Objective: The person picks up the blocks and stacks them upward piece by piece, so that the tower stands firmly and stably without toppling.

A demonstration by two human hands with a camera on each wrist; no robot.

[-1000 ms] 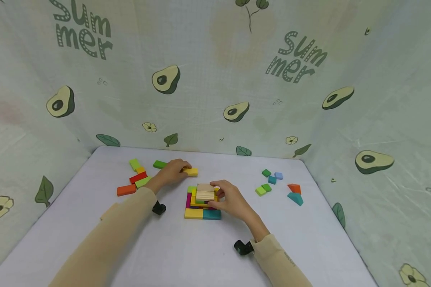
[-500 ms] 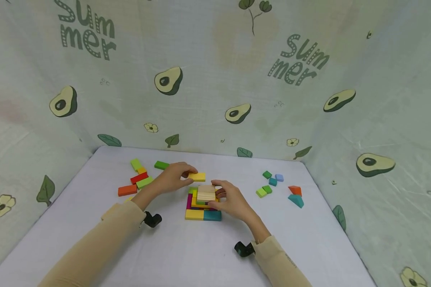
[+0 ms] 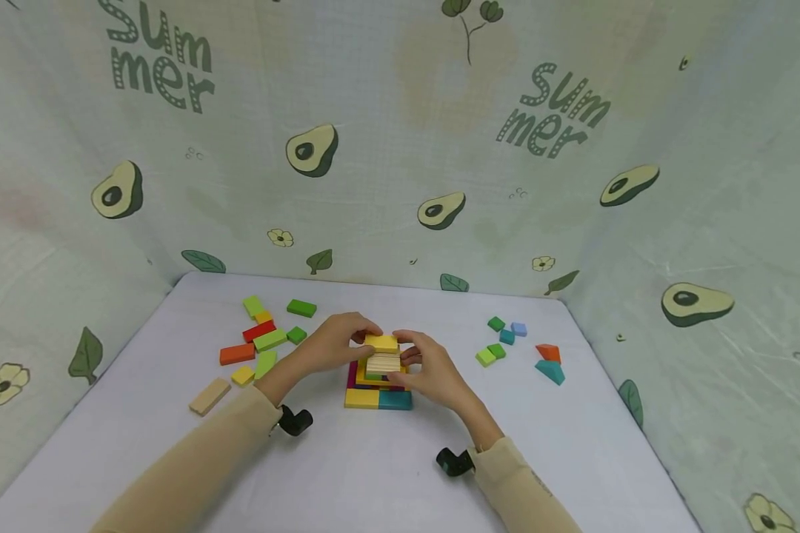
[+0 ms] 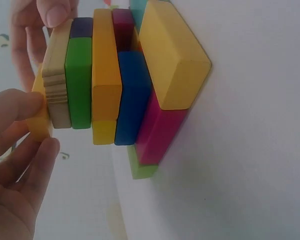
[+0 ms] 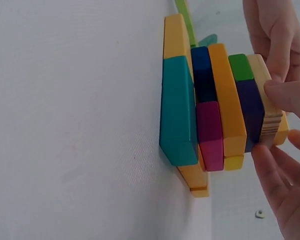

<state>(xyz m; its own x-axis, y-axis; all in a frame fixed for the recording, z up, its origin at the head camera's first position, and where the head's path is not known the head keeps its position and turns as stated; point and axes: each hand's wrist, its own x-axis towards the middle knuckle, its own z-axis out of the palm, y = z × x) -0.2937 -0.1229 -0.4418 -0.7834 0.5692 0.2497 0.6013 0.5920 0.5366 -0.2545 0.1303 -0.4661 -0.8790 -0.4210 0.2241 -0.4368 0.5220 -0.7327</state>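
Note:
A stepped tower of colored wooden blocks stands mid-table, with a yellow block (image 3: 361, 398) and a teal block (image 3: 395, 400) along its front base. Green, blue, magenta and orange blocks (image 4: 106, 65) show in the layers above. Near the top lies a plain wooden block (image 3: 383, 363) with a grooved edge. My right hand (image 3: 430, 370) holds it from the right side, thumb and fingertips on its edges. From the left, my left hand (image 3: 336, 342) pinches a yellow block (image 3: 382, 343) at the top, against the plain wooden one. Fingers partly cover both blocks.
Loose blocks lie at the left, among them an orange-red block (image 3: 237, 354), a green block (image 3: 302, 308) and a plain wooden block (image 3: 210, 397). Off to the right are small cubes (image 3: 496, 351) and a teal wedge-like block (image 3: 550, 371). A printed cloth (image 3: 373, 222) hangs behind.
My left hand has lifted the yellow block from the table behind the tower and brought it rightward and toward me onto the top. My right hand has stayed at the tower.

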